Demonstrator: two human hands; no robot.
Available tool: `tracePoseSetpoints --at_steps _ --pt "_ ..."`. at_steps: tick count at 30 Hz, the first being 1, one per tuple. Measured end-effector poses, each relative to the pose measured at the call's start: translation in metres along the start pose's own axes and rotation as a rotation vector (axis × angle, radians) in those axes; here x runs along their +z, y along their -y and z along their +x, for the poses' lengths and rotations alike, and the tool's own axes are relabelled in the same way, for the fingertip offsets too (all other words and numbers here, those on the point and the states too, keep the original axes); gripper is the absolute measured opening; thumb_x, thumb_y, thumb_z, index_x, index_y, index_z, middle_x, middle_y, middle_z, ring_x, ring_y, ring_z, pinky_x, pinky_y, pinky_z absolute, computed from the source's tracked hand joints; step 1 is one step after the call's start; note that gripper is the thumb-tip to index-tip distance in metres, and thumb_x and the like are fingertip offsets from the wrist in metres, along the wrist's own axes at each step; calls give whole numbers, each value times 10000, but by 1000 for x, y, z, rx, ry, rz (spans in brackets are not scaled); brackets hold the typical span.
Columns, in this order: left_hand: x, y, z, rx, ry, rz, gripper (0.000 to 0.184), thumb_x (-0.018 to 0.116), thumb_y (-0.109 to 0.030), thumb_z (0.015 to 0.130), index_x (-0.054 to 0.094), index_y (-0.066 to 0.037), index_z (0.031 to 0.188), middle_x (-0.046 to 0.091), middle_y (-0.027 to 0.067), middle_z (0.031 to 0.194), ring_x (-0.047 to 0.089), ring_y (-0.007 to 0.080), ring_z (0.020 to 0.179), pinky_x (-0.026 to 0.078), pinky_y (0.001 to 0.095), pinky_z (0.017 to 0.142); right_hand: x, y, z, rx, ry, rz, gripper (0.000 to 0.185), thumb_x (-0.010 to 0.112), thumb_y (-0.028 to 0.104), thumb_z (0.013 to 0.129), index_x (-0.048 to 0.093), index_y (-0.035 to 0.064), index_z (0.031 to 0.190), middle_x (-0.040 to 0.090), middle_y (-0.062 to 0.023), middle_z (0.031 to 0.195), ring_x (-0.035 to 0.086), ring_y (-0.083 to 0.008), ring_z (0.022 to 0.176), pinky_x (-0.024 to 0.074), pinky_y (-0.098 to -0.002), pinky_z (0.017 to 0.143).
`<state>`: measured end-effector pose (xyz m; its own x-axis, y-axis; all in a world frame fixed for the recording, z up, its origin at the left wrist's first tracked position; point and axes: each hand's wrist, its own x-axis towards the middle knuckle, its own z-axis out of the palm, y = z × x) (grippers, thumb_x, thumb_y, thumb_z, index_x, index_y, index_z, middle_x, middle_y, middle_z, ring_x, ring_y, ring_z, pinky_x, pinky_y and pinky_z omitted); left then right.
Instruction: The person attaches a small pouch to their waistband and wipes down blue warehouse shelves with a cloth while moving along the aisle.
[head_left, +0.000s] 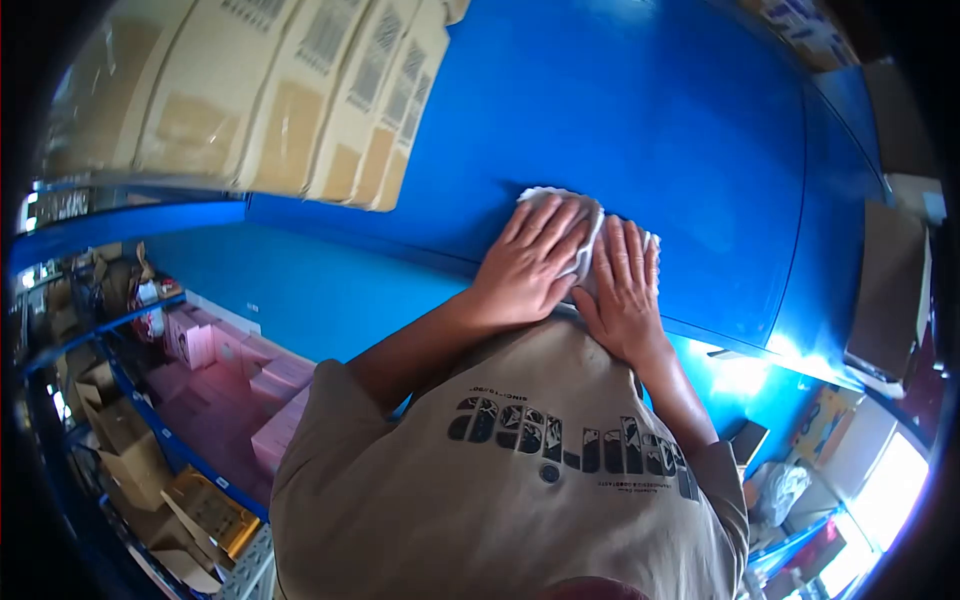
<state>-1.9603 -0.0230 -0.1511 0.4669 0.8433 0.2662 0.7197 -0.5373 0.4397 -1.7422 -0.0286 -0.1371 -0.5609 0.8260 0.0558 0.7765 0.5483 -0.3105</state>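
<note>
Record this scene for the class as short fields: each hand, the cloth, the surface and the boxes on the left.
Left hand: palm down on the cloth
Right hand: beside it, also palm down on the cloth
Cloth: whitish, partly hidden by both hands
Surface: blue panel, shiny
Upper left: cardboard boxes with printed markings
Lower left: pink boxes
</note>
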Motion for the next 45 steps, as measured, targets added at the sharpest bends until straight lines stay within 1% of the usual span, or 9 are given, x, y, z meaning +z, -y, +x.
tracePoseSetpoints --at_steps 8,10,14,19,29,33,38,40,45 --pt "-48 53 -75 -205 21 142 668 613 -284 965 475 14 1547 371 270 1654 331 474 1533 241 605 1246 33 61 75 -238 -13 94 742 558 446 1009 426 12 1597 366 -213 1680 252 -422 1591 116 -596 1297" --pt "-52 61 -74 -202 20 177 663 614 -273 962 478 36 1532 377 297 1637 331 498 1522 244 611 1242 34 68 83 -222 -66 77 714 557 452 1007 462 35 1579 400 -181 1668 295 -389 1579 137 -583 1299" --pt "-54 71 -61 -111 27 136 684 610 -266 958 448 55 1539 343 333 1636 301 538 1518 232 643 1234 43 67 81 -105 -111 96 729 576 484 1014 452 61 1595 380 -163 1684 271 -381 1593 136 -575 1304" --pt "-45 67 -45 -110 103 288 708 599 -268 965 405 61 1561 298 354 1647 261 567 1523 216 684 1220 41 61 69 -29 -155 129 721 579 500 1015 464 89 1596 400 -144 1677 296 -363 1584 164 -567 1299" --pt "7 36 45 121 185 246 711 579 -289 983 384 49 1578 270 357 1659 231 577 1533 193 701 1219 19 -5 19 221 -270 8 720 578 513 1005 474 114 1595 420 -125 1668 318 -357 1573 173 -560 1303" --pt "30 10 82 218 172 232 704 569 -311 994 403 50 1575 293 346 1660 238 560 1543 180 691 1232 -5 -41 -3 339 -245 -19 699 515 549 1049 456 137 1610 389 -114 1689 274 -351 1593 135 -559 1314" --pt "61 -3 136 305 137 197 678 546 -338 1019 429 37 1571 342 309 1657 268 525 1552 178 681 1247 -13 -101 -6 303 -190 -107 689 452 565 1081 432 141 1624 373 -104 1698 246 -345 1603 89 -555 1325" --pt "72 4 163 285 116 220 667 538 -338 1026 432 29 1573 350 298 1658 272 517 1555 179 678 1251 -11 -133 7 281 -189 -152 678 364 584 1109 395 166 1642 369 -90 1700 239 -344 1605 63 -562 1327" --pt "99 21 236 220 42 269 628 508 -336 1051 445 0 1579 375 263 1661 288 488 1562 186 664 1261 -23 -202 64 228 -259 -198 693 250 627 1109 372 209 1647 374 -60 1698 230 -341 1606 59 -576 1325"
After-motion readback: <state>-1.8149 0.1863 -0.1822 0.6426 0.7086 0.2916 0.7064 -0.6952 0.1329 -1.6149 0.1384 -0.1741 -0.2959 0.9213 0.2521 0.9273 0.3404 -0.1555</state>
